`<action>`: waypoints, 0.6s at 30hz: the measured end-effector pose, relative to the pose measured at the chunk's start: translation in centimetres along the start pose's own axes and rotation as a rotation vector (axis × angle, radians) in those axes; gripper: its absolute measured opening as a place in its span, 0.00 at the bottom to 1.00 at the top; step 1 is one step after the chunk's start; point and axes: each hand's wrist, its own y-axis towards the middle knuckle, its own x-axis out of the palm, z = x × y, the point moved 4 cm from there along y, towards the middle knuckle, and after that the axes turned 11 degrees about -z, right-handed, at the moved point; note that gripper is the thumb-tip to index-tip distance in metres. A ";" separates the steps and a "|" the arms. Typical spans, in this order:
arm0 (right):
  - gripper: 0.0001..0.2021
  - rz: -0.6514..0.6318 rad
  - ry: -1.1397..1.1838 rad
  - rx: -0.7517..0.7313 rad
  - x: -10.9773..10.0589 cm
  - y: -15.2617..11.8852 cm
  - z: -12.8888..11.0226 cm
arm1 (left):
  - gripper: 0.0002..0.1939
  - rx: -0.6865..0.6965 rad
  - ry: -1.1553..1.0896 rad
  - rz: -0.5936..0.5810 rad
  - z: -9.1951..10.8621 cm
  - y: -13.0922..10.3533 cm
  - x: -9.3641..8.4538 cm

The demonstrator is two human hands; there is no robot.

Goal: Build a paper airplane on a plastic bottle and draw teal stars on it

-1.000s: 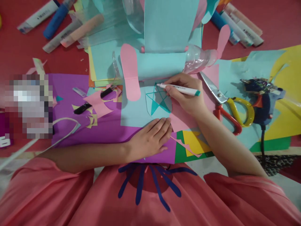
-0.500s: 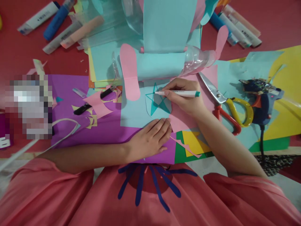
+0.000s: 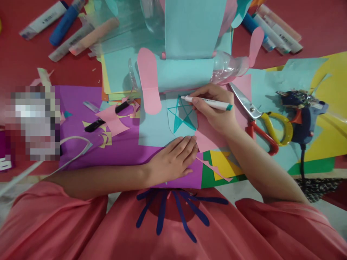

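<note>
Pinches marker (image 3: 218,104) in right hand (image 3: 223,121) with tip at green star (image 3: 177,123); steadies blue paper (image 3: 151,130) under flat, open left hand (image 3: 173,160); calls for short strokes within outline

partly filled star (image 3: 177,124), blue paper (image 3: 152,130), slanted marker (image 3: 211,103)

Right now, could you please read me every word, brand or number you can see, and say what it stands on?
Nothing is readable for certain.
Marker in the right hand: too small.
White marker, upper left: blurred.
Grey marker, upper left: blurred.
Pale marker, upper right: too small.
Purple object, left edge: white marks, unclear.
</note>
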 end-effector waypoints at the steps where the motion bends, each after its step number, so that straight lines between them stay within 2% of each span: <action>1: 0.05 -0.007 -0.010 0.007 0.0 0.0 0.0 | 0.30 0.000 -0.007 -0.005 0.0 0.0 0.0; 11: 0.07 -0.082 -0.040 -0.002 0.3 0.1 -0.2 | 0.30 -0.005 0.001 -0.002 0.0 0.1 0.0; 18: 0.08 -0.062 -0.030 -0.003 0.1 0.1 -0.2 | 0.29 -0.009 0.038 0.046 -0.1 -0.1 -0.3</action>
